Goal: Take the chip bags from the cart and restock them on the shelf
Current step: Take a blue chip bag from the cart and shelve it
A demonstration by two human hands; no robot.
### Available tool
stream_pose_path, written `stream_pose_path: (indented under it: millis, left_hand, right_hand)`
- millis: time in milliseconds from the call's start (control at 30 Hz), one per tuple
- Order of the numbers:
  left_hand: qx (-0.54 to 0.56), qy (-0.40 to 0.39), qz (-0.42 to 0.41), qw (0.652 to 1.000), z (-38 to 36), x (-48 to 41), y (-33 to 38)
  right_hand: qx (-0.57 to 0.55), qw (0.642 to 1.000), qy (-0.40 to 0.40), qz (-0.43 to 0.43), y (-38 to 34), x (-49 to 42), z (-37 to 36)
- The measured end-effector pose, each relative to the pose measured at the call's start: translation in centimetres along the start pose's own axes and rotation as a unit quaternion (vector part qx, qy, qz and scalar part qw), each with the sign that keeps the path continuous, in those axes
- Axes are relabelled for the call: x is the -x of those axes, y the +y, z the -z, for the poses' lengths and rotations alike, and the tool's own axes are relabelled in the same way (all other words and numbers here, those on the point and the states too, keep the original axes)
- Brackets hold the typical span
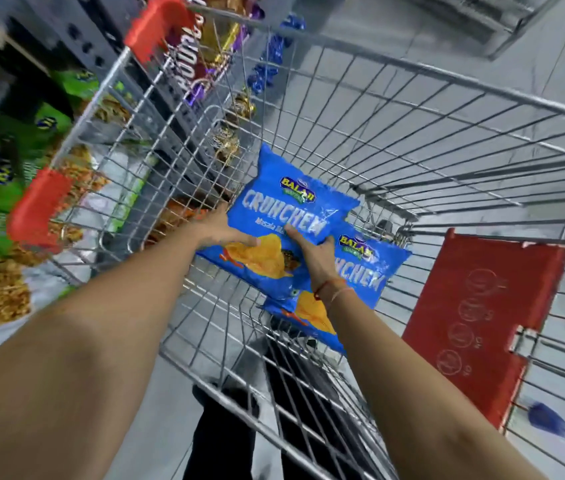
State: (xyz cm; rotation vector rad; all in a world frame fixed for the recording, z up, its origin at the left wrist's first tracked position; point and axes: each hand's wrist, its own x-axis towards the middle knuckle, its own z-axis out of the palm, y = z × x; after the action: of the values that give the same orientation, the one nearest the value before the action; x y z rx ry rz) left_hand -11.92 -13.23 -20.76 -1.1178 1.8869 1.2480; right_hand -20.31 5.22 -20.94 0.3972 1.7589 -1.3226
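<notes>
Seen from above, two blue chip bags (295, 216) overlapped on the wire floor of the cart (447, 109), toward its near edge. The left hand (220, 230) gripped the upper bag's left edge; the right hand (312, 252) pressed on its face (fingers spread, not closed). Both forearms reached straight down. Lifting by the edges would likely avoid crushing chips.
</notes>
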Motion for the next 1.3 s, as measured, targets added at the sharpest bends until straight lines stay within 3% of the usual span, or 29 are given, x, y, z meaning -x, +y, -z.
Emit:
stream_pose_path:
  millis: [133,400,500,633,767,900,1100,1300]
  left_hand:
    - [0.079,-0.018,-0.035,0.996,-0.6,-0.3,-0.3]
    - [0.117,-0.025,-0.05,0.992,1.0,4.8,1.7]
    - [0.136,-0.005,-0.086,0.987,2.2,9.1,3.3]
    - [0.123,0.087,-0.182,0.972,4.4,15.2,4.8]
    - [0.202,0.127,-0.287,0.928,7.3,22.4,6.3]
    - [0.209,0.222,-0.36,0.882,11.3,30.3,8.4]
    - [0.188,0.375,-0.453,0.787,16.9,44.1,10.3]
    - [0.157,0.524,-0.487,0.681,20.6,56.2,9.8]
  right_hand:
    - [-0.018,0.999,0.026,0.021,-0.1,-0.1,-0.4]
    - [-0.026,0.998,-0.006,0.058,-2.9,2.8,0.3]
    - [-0.035,0.994,-0.036,0.1,-5.5,5.8,1.0]
    - [-0.054,0.972,-0.069,0.218,-10.7,10.6,1.5]
    - [-0.085,0.942,-0.109,0.305,-16.5,16.8,0.6]
    - [-0.081,0.903,-0.157,0.393,-22.4,24.6,-0.7]
    - [-0.101,0.814,-0.236,0.521,-30.3,37.4,-3.4]
    - [-0.125,0.719,-0.329,0.6,-35.3,48.5,-6.9]
